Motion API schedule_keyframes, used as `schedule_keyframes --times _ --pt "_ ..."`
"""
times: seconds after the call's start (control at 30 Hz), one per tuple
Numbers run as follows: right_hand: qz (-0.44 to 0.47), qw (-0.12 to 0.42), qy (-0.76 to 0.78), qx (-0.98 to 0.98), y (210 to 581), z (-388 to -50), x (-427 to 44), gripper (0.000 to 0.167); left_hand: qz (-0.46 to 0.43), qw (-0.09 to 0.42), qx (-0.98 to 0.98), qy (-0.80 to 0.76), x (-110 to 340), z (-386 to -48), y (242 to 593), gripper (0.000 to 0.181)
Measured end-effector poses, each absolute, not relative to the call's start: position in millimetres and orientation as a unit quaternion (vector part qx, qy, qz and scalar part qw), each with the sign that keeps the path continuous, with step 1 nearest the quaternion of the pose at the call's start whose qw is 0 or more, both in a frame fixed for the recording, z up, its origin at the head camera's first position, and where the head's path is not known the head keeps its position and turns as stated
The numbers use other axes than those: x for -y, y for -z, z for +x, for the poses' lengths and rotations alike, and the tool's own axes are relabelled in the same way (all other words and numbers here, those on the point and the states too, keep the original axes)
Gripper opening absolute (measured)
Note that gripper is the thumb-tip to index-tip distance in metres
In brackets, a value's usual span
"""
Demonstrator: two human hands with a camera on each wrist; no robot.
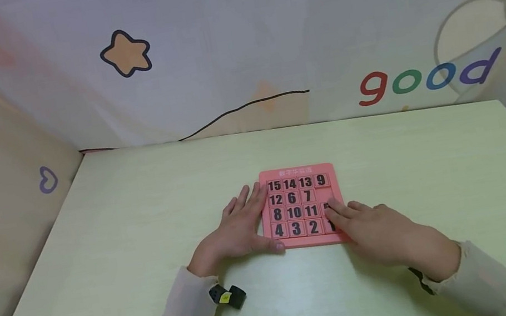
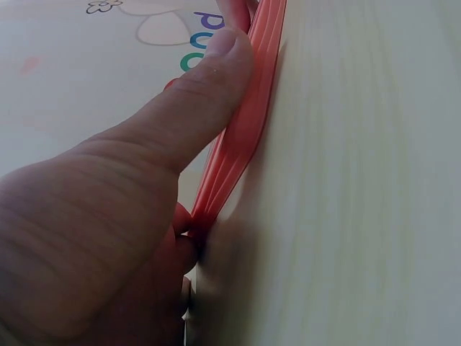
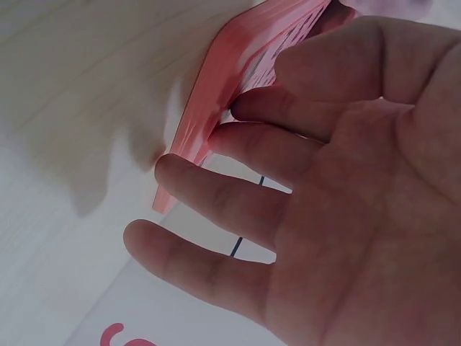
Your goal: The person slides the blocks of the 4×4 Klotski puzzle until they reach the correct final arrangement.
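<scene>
A pink sliding number puzzle (image 1: 321,167) lies flat on the table, its tiles printed with black numbers. Below the tile marked 9 (image 1: 321,180), at the right end of the second row, is a vacant slot (image 1: 324,194). My left hand (image 1: 238,233) rests against the puzzle, fingers along its left edge and thumb at the near left corner. The left wrist view has the thumb (image 2: 194,104) against the pink side wall (image 2: 248,119). My right hand (image 1: 379,229) reaches over the right edge with extended fingertips on the lower right tiles, partly covering the 5 and 1.
The pale green table (image 1: 138,201) extends around the puzzle. Behind it stands a printed backdrop (image 1: 233,43) with a star and the word "good". A small black device (image 1: 228,296) is strapped at the left wrist.
</scene>
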State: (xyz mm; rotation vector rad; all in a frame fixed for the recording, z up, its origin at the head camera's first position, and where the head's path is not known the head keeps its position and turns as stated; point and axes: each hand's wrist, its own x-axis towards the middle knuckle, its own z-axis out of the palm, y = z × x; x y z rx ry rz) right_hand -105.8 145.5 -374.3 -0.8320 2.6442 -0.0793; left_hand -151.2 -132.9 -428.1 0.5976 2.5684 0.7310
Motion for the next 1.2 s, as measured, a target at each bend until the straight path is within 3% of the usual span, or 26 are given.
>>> schedule_keyframes --times 0.23,0.53,0.87,1.2 --pt "-0.298 0.188 0.059 -0.934 374 -108 -150 0.057 0.221 0.204 -0.918 -0.260 133 -152 431 0.128" --pt "-0.274 0.153 0.095 -0.945 382 -137 -150 0.062 0.227 0.206 -0.916 -0.260 131 -151 430 0.127" --pt "-0.236 0.194 0.096 -0.947 382 -153 -145 0.062 0.222 0.205 -0.917 -0.258 131 -150 427 0.127" --pt "-0.243 0.204 0.062 -0.946 375 -143 -138 0.059 0.217 0.202 -0.920 -0.257 133 -151 427 0.127"
